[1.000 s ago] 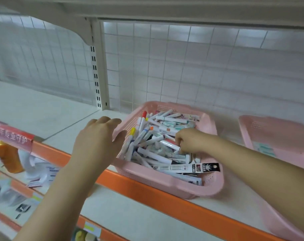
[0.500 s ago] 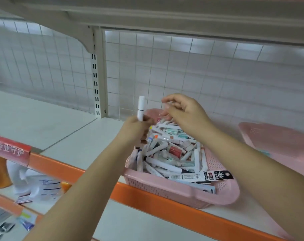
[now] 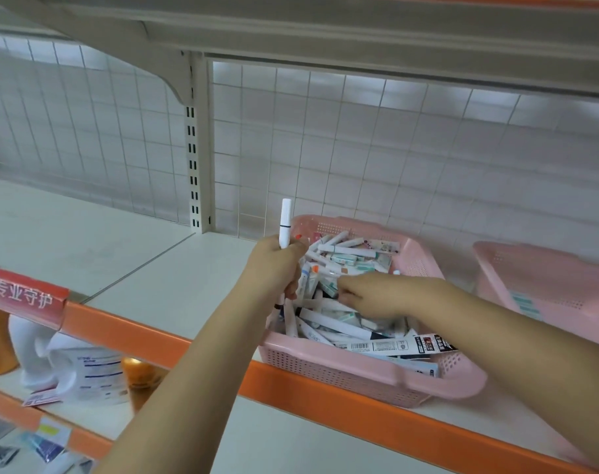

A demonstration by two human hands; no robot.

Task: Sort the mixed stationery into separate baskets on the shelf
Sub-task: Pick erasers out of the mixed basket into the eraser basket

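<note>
Left hand (image 3: 277, 268) is gripping a white marker (image 3: 285, 222) in a closed fist, and the marker is standing upright above the near-left corner of the pink basket (image 3: 359, 367). Something thin is also sticking out below the fist, but I cannot tell what it is. Right hand (image 3: 376, 295) is reaching into the middle of the pile of stationery (image 3: 339, 323) with its fingers bent down; whether it is pinching a piece I cannot tell.

I judge that the marker is handling as a light, stiff plastic tube, smooth and perhaps a little slippery, so holding it around the middle of the barrel is looking the safest. The other pieces in the pile are looking similar: short round sticks with coloured caps, lying crossed over each other, so one piece is probably dragging its neighbours when lifted. A long flat packet (image 3: 394, 346) with a barcode is lying along the near side.

The basket is looking like thin perforated plastic, somewhat flexible. It is sitting on the white shelf (image 3: 175, 278), just behind the orange strip (image 3: 325, 395) on the near edge. A second pink basket (image 3: 547, 289) is standing to the right, near the first one. A white wire grid (image 3: 325, 148) is closing the far side.
</note>
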